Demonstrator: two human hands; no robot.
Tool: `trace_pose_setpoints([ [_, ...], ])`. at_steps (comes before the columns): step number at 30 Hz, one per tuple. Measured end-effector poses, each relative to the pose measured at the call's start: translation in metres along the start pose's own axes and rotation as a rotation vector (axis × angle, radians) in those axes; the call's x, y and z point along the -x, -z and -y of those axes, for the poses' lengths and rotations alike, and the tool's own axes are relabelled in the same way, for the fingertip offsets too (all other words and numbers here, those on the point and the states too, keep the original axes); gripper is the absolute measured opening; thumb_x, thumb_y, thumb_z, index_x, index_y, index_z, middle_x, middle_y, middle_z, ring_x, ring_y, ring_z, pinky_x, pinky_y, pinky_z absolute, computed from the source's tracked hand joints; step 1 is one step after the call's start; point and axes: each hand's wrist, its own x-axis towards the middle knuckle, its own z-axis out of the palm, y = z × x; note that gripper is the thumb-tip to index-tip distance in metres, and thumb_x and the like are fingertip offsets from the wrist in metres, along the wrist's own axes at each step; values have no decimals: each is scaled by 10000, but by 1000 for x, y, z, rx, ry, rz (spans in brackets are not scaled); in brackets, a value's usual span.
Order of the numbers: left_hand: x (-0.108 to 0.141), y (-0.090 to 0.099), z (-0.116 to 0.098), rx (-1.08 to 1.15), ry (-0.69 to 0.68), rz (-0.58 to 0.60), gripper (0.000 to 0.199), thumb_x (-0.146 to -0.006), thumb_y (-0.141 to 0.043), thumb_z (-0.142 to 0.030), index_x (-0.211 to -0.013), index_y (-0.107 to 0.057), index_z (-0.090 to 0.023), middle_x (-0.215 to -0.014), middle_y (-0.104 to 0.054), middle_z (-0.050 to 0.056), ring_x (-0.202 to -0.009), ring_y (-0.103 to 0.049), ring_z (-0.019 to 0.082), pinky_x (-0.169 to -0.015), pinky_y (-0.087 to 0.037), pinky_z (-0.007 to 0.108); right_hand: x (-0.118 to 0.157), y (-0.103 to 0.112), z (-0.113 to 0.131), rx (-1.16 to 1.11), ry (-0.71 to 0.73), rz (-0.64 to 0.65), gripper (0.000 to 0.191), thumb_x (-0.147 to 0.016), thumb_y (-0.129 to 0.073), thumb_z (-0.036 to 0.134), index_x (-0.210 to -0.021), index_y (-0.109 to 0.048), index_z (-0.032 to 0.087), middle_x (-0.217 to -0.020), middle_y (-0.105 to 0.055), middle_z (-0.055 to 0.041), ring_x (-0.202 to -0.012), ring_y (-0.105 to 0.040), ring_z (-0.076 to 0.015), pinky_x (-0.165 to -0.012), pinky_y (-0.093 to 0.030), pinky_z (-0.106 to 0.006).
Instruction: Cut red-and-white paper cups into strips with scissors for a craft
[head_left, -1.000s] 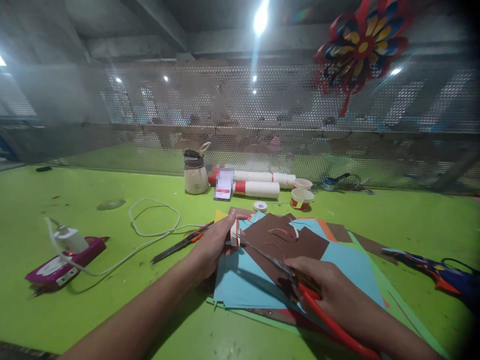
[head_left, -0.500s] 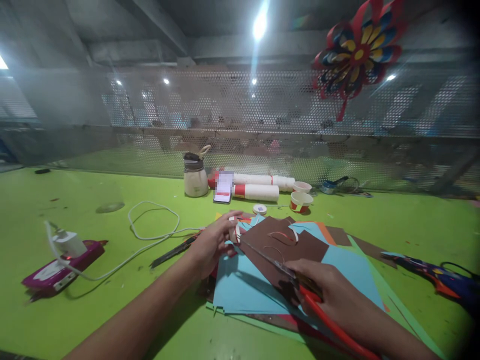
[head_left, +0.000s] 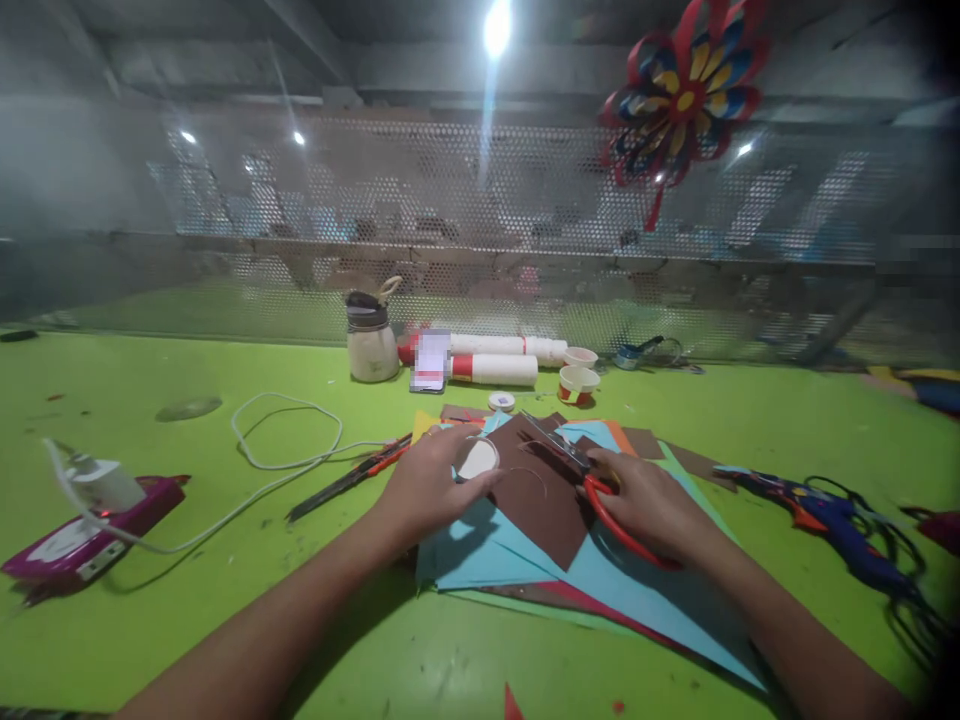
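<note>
My left hand (head_left: 431,480) is closed round the edge of a small white paper cup bottom (head_left: 478,460), its round face turned up towards me. In my right hand (head_left: 637,495) are scissors with red handles (head_left: 619,525). Their blades point up and to the left, apart from the white piece. Beneath both hands lies a stack of coloured paper, with a brown sheet (head_left: 559,520) on top of light blue sheets (head_left: 495,560). Thin curled strips rest on the brown paper. A black and orange cutter (head_left: 352,482) lies beside my left hand.
Behind the paper stand a bottle (head_left: 372,345), a phone (head_left: 430,362), stacked paper cups (head_left: 495,370), a loose cup (head_left: 578,386) and a white disc (head_left: 501,401). A purple power strip (head_left: 142,510) with a white cable is at left, a blue glue gun (head_left: 825,520) at right.
The white cup bottom has turned from edge-on to face up in my left hand. The scissors have moved away from it, up and to the right. The view has shifted slightly right.
</note>
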Motion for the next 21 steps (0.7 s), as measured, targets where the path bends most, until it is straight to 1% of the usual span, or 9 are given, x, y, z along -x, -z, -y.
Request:
trace_pose_setpoints([
  [4,3,5,2,22,40,255,402,-701,-698,-410,-1078,-680,-270,-1062,-688,93,-915,-604,289,-787,-421,355,-5,-3,-8,20,-34,3,326,-858,-519,321,-1158,-615,239,-1046,-698,-96,-916,-636,-288,-633,-392,-301],
  [6,5,6,0,31,41,352,435,-692,-693,-433,-1097,-672,-274,-1095,-684,90,-925,-605,292,-782,-423,351,-8,-6,-11,25,-47,1,318,-871,-536,312,-1168,-603,222,-1047,-683,-90,-907,-631,-259,-663,-427,-316],
  [9,9,4,-6,31,37,436,449,-692,-664,-448,-1100,-661,-261,-1127,-671,85,-988,-585,305,-823,-417,360,-11,-7,-15,21,-65,-17,324,-903,-557,343,-1185,-572,184,-1091,-640,-71,-936,-617,-209,-777,-492,-376],
  [11,12,0,-10,-7,28,465,417,-689,-648,-436,-1058,-665,-243,-1093,-674,83,-994,-577,302,-836,-418,363,-14,-6,-17,20,-91,-40,335,-916,-555,359,-1196,-558,175,-1116,-623,-67,-953,-616,-200,-817,-508,-403],
  [13,14,-5,-14,-68,-1,469,381,-697,-629,-416,-1032,-660,-237,-1079,-670,88,-999,-569,298,-844,-415,364,-18,-2,-21,26,-125,-71,324,-922,-552,350,-1197,-560,178,-1145,-614,-70,-976,-614,-206,-834,-513,-411],
  [16,17,-9,-18,-194,-71,506,350,-754,-571,-394,-1059,-637,-236,-1111,-651,97,-999,-560,291,-837,-402,370,-21,11,-33,44,-180,-104,312,-927,-547,340,-1198,-561,185,-1198,-592,-76,-1013,-603,-213,-858,-508,-421],
  [18,18,-10,-20,-268,-102,531,354,-790,-531,-391,-1091,-617,-225,-1130,-637,104,-995,-555,289,-821,-393,375,-21,22,-44,59,-208,-96,299,-927,-549,335,-1185,-568,186,-1196,-593,-75,-1014,-603,-212,-858,-509,-418],
  [21,20,-9,-22,-324,-130,532,376,-812,-511,-404,-1123,-594,-209,-1127,-627,106,-1008,-540,294,-816,-380,378,-14,36,-58,80,-213,-56,271,-920,-562,320,-1154,-588,186,-1181,-602,-68,-1010,-606,-209,-856,-511,-409],
])
